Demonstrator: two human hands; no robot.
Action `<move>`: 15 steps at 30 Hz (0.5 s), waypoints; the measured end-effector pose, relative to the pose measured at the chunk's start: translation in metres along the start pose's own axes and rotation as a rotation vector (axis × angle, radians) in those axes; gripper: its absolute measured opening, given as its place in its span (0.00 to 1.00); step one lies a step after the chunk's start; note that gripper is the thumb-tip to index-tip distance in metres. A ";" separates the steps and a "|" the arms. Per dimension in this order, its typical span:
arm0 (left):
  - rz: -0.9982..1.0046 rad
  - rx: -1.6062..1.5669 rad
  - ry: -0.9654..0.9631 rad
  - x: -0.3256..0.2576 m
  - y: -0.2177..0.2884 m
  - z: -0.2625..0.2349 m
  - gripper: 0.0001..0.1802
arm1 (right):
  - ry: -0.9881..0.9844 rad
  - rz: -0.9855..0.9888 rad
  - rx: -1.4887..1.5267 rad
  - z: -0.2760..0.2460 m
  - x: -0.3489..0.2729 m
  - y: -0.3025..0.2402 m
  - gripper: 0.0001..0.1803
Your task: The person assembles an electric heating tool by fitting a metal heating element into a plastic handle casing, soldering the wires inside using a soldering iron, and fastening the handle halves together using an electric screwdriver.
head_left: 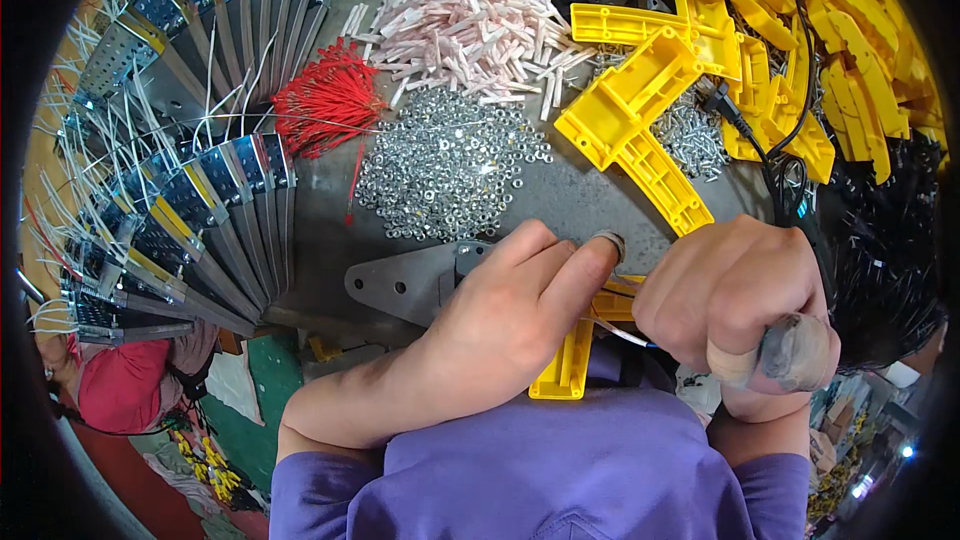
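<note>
My left hand is closed over a yellow plastic handle shell that lies close against my body. From under its other side juts a grey metal plate with round holes. A white wire runs out of the yellow shell between my hands. My right hand makes a fist just to the right of it, with wrappings on some fingers; whatever it grips is hidden. Beyond my hands lies another open yellow handle shell.
Piles of metal nuts, pinkish-white sleeves, red wire pieces and screws cover the bench. Metal plates with white wires stack at left. Yellow shells, a black plugged cable and black parts crowd the right.
</note>
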State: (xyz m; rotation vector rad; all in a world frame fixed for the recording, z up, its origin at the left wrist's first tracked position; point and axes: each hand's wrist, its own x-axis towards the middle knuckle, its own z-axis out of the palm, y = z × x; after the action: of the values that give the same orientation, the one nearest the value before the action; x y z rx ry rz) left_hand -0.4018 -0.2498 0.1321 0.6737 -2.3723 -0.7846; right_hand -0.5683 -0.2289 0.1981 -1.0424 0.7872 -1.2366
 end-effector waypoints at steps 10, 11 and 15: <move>-0.034 -0.157 -0.013 0.005 -0.003 -0.009 0.24 | -0.353 -0.020 -0.022 -0.016 0.015 0.013 0.30; -0.035 -0.158 -0.013 0.004 -0.003 -0.010 0.24 | -0.431 -0.018 -0.006 -0.018 0.017 0.015 0.29; -0.138 -0.952 0.457 0.017 0.008 -0.033 0.19 | -0.607 0.074 -0.017 -0.012 0.035 0.017 0.29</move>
State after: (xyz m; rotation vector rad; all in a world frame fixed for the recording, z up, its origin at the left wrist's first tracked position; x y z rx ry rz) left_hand -0.3963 -0.2666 0.1655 0.5110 -1.3212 -1.4729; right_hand -0.5664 -0.2657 0.1805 -1.2996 0.3592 -0.7812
